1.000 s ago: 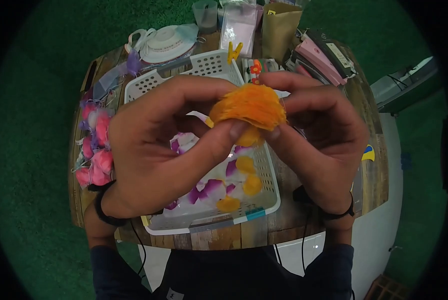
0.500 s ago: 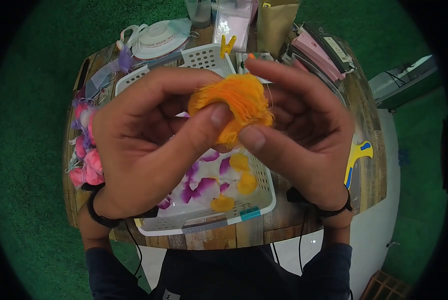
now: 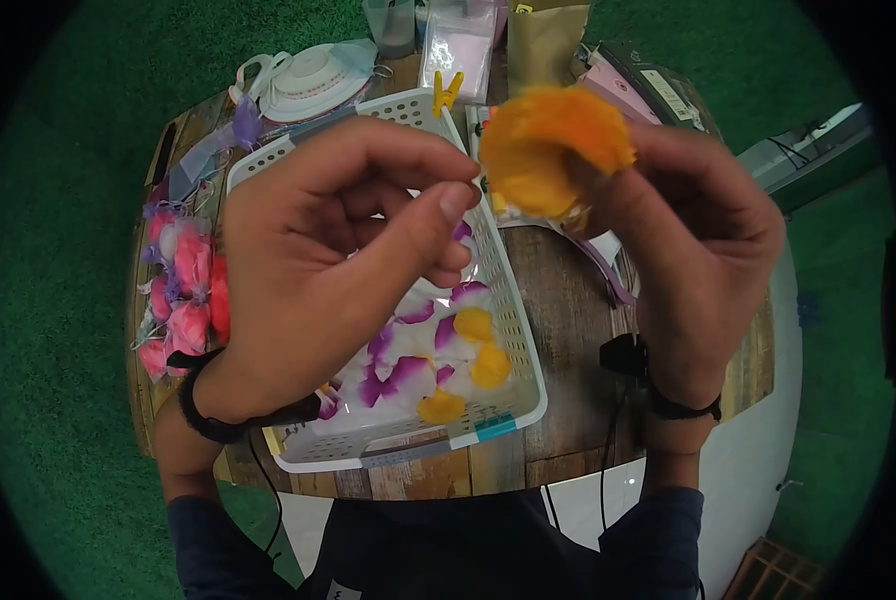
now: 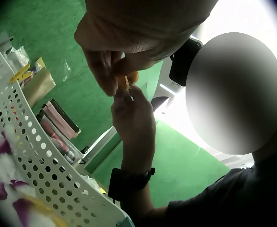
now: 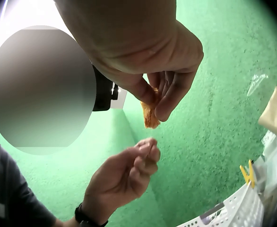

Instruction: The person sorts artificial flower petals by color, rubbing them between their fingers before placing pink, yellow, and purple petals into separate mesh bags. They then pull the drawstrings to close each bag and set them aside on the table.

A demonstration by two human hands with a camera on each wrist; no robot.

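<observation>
Gripping the orange flower [image 3: 548, 140] between its thumb and fingers, the right hand [image 3: 703, 250] is raised above the tabletop [image 3: 568, 320]. Across from it, the left hand [image 3: 328, 260] has its thumb and forefinger tips brought together and its other fingers curled; whether they pinch anything small cannot be told. The flower lies between the two hands, just beside the left fingertips but apart from them, and the right wrist view shows a gap there. Its cupped, curved side faces the head camera, and its edge is slightly blurred. Below the left hand stands a white basket [image 3: 523, 330], with purple-and-white petals [image 3: 408, 378] and yellow petals [image 3: 490, 366] lying inside. A yellow clip [image 3: 448, 92] is on the basket's far rim. Pink bundles [image 3: 190, 325] lie left of the basket, and a paper bag [image 3: 546, 48] stands beyond the flower.
</observation>
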